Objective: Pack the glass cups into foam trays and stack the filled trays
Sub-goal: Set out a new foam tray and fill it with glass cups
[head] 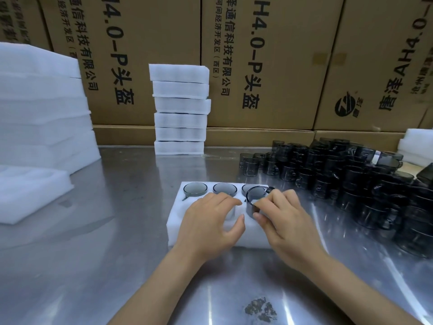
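A white foam tray (pixel 175 221) lies on the steel table in front of me. Its far row holds three dark glass cups, the leftmost one (pixel 195 188) with its handle pointing left. My right hand (pixel 285 221) pinches a dark glass cup (pixel 255 200) by its rim and side, held over the tray's near right pocket. Over the near middle pocket, my left hand (pixel 210 224) rests on the tray with curled fingers, and a cup under it (pixel 230 213) is mostly hidden. A heap of loose dark cups (pixel 351 174) covers the table's right side.
A stack of filled foam trays (pixel 180 109) stands at the back centre against cardboard boxes (pixel 269 62). Empty foam trays are piled at the left (pixel 42 109), with one single tray (pixel 30 193) lying in front. More foam sits at the far right (pixel 417 141).
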### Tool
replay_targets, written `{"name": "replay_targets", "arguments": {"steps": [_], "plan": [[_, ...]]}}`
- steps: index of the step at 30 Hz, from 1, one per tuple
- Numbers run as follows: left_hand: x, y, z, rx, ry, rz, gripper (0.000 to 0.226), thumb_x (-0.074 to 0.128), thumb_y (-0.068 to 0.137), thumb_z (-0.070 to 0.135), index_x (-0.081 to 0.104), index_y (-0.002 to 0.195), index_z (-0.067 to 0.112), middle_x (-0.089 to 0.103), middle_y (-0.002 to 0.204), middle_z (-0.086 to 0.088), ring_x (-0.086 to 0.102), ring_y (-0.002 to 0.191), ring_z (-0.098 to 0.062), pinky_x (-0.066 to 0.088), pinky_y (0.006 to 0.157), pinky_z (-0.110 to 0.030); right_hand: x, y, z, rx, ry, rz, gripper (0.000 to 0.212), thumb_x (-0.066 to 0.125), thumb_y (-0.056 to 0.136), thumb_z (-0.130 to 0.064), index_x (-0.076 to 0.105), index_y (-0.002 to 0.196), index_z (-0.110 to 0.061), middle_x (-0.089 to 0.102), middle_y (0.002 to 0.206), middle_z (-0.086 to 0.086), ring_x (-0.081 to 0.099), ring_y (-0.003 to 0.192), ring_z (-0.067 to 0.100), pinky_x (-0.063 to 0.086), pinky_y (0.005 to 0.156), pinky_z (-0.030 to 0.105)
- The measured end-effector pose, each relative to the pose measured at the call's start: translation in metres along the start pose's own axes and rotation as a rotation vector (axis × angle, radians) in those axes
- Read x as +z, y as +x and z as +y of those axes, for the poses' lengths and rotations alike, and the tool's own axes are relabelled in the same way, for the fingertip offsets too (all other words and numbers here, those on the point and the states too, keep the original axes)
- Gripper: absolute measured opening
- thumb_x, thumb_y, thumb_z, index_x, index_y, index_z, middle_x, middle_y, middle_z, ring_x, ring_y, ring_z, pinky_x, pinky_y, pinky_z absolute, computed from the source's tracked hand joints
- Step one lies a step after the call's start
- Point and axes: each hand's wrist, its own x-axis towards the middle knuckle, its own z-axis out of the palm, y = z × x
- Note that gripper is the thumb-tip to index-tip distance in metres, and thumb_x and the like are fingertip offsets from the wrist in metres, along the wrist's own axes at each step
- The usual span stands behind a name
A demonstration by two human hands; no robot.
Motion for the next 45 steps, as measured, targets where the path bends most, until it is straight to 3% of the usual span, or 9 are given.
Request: {"name": "replay_targets", "arguments": {"steps": [8,12,17,24,29,33,39,42,45], "plan": [[-0.016,0.0,-0.014,-0.073,-0.134,0.17,0.04,0.047,0.078,0.039,0.065,0.111,0.023,0.06,0.104,0.024,0.053,0.096,0.001,0.038,0.079,-0.012,0.0,0.01,-0.017,-0.059,-0.003,0.119,0.022,0.045,0.089,-0.027,0.062,0.083,-0.015,0.053,0.08,-0.004,0.037,0.079,0.018,0.032,0.058,0.023],[-0.026,0.006,-0.04,-0.5,-0.364,0.357,0.039,0.046,0.085,0.033,0.06,0.12,0.026,0.054,0.119,0.018,0.047,0.114,-0.002,0.032,0.093,-0.016,0.006,0.023,-0.04,-0.039,0.071,0.133,0.016,0.054,0.088,-0.028,0.063,0.082,-0.018,0.053,0.079,-0.006,0.04,0.079,0.017,0.037,0.054,0.024],[-0.018,0.006,-0.044,-0.949,-0.816,0.291,0.04,0.035,0.1,0.031,0.05,0.136,0.02,0.045,0.144,0.002,0.039,0.133,-0.012,0.025,0.114,-0.034,0.021,0.035,-0.068,-0.024,0.172,0.085,0.013,0.057,0.087,-0.027,0.064,0.083,-0.017,0.053,0.08,-0.004,0.045,0.081,0.018,0.04,0.048,0.027],[-0.018,0.008,-0.018,-0.896,-1.084,0.318,0.024,0.037,0.098,0.032,0.06,0.105,0.03,0.058,0.12,0.013,0.048,0.117,-0.004,0.031,0.093,-0.018,0.035,0.037,-0.068,-0.039,0.226,-0.013,0.019,0.05,0.091,-0.028,0.064,0.095,-0.017,0.051,0.087,-0.002,0.044,0.09,0.021,0.047,0.049,0.038],[-0.017,0.007,-0.015,-0.848,-1.138,0.33,0.027,0.035,0.099,0.031,0.061,0.104,0.028,0.062,0.114,0.014,0.053,0.109,0.002,0.035,0.098,-0.02,0.037,0.04,-0.069,-0.117,0.206,-0.066,0.023,0.044,0.092,-0.027,0.063,0.099,-0.016,0.052,0.088,-0.001,0.04,0.086,0.021,0.036,0.046,0.029],[-0.016,0.008,-0.014,-0.813,-1.169,0.325,0.031,0.033,0.099,0.028,0.062,0.087,0.024,0.067,0.081,0.015,0.06,0.076,0.008,0.045,0.073,-0.012,0.042,0.041,-0.071,-0.113,0.233,-0.148,0.022,0.049,0.095,-0.028,0.061,0.11,-0.018,0.05,0.093,0.001,0.034,0.09,0.018,0.035,0.054,0.031],[-0.011,0.005,-0.018,-0.801,-1.151,0.251,0.04,0.028,0.101,0.031,0.061,0.118,0.017,0.066,0.107,0.013,0.059,0.088,0.012,0.043,0.072,-0.003,0.042,0.035,-0.067,-0.108,0.232,-0.192,0.022,0.049,0.095,-0.031,0.06,0.11,-0.02,0.049,0.093,-0.001,0.032,0.089,0.016,0.025,0.06,0.026],[-0.011,0.006,-0.018,-0.789,-1.096,0.225,0.042,0.031,0.1,0.031,0.072,0.09,0.027,0.072,0.078,0.019,0.062,0.073,0.012,0.044,0.062,-0.003,0.043,0.037,-0.068,-0.111,0.225,-0.194,0.019,0.049,0.094,-0.029,0.059,0.106,-0.018,0.049,0.089,0.0,0.032,0.086,0.017,0.025,0.063,0.027],[-0.011,0.006,-0.02,-0.802,-1.012,0.205,0.049,0.038,0.097,0.03,0.074,0.064,0.032,0.072,0.074,0.017,0.062,0.069,0.009,0.046,0.068,-0.016,0.045,0.039,-0.069,-0.104,0.222,-0.224,0.02,0.046,0.095,-0.03,0.058,0.106,-0.018,0.044,0.086,-0.003,0.025,0.084,0.014,0.024,0.066,0.028]]}}
